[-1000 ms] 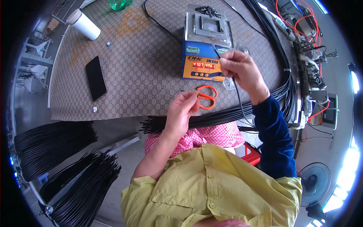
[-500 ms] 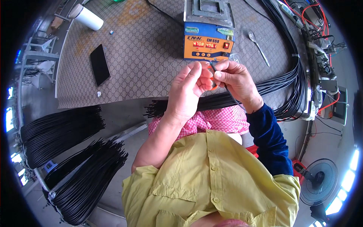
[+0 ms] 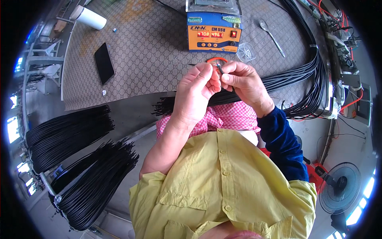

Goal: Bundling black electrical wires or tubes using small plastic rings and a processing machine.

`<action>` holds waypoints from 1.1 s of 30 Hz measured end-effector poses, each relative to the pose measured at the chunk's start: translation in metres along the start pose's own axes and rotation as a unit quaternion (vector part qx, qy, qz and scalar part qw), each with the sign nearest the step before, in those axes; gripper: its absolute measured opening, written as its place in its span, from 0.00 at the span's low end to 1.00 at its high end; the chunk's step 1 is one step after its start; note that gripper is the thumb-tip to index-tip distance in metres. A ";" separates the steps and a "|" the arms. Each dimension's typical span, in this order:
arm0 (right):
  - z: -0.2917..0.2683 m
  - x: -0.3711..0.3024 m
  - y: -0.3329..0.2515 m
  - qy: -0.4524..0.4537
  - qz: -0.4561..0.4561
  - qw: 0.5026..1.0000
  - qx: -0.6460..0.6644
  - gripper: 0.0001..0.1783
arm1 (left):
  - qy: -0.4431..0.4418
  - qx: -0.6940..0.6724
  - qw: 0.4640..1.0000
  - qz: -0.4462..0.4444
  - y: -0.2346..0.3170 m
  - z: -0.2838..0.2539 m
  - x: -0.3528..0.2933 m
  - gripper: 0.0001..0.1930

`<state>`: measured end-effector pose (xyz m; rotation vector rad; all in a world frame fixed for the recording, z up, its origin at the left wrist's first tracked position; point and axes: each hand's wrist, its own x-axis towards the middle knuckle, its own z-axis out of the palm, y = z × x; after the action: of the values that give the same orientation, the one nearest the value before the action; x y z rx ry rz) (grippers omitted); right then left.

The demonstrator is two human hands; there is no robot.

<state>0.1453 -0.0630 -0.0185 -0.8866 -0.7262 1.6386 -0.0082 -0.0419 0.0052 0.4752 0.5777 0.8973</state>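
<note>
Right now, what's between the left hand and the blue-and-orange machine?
In the head view, orange-handled scissors, partly hidden, lie between the left hand and the blue-and-orange machine.

Cable before machine, phone left, spoon right

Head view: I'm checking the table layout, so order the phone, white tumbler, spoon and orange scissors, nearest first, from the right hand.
1. Orange scissors, just beyond the right hand
2. Spoon, farther out, rightward
3. Phone, well left
4. White tumbler, left, farther back
</note>
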 end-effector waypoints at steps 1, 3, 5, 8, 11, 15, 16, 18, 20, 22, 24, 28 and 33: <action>-0.001 -0.001 0.001 0.004 0.003 1.000 0.002 0.05 | 0.009 0.002 1.000 -0.003 -0.001 0.001 -0.001 0.09; -0.002 -0.003 0.002 0.006 0.003 1.000 -0.002 0.05 | 0.004 0.006 1.000 -0.004 -0.002 0.001 -0.001 0.09; -0.003 -0.004 0.003 0.010 0.002 1.000 -0.008 0.05 | 0.001 0.009 1.000 -0.004 -0.002 0.001 -0.002 0.09; -0.004 -0.007 0.005 0.014 0.001 1.000 -0.024 0.05 | 0.004 0.012 1.000 -0.007 -0.003 -0.001 -0.004 0.10; -0.006 -0.009 0.006 0.008 0.003 0.999 -0.038 0.05 | 0.015 0.020 0.999 -0.020 -0.002 -0.003 -0.003 0.11; -0.006 -0.011 0.008 -0.007 0.004 0.999 -0.050 0.06 | 0.023 0.042 0.998 -0.037 0.001 -0.005 -0.002 0.12; -0.006 -0.012 0.008 -0.010 0.003 0.998 -0.054 0.06 | 0.025 0.047 0.998 -0.040 0.001 -0.006 -0.003 0.12; -0.006 -0.012 0.008 -0.014 -0.003 0.998 -0.064 0.05 | 0.024 0.047 0.998 -0.044 0.001 -0.006 -0.003 0.11; -0.006 -0.013 0.008 -0.014 -0.007 0.997 -0.078 0.05 | 0.024 0.052 0.997 -0.048 0.002 -0.007 -0.002 0.10; -0.005 -0.013 0.008 -0.011 -0.009 0.995 -0.095 0.05 | 0.025 0.061 0.996 -0.053 0.003 -0.007 -0.001 0.10; -0.005 -0.013 0.009 -0.013 -0.009 0.995 -0.096 0.05 | 0.028 0.066 0.996 -0.059 0.005 -0.008 -0.001 0.10; -0.005 -0.013 0.010 -0.013 -0.004 0.996 -0.091 0.05 | 0.031 0.072 0.995 -0.064 0.006 -0.009 -0.002 0.09; -0.004 -0.013 0.010 -0.003 0.007 0.998 -0.069 0.05 | 0.022 0.085 0.995 -0.046 0.004 -0.011 -0.002 0.09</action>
<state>0.1455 -0.0775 -0.0271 -0.9866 -0.8461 1.6199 -0.0184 -0.0402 -0.0002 0.5793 0.7153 0.7756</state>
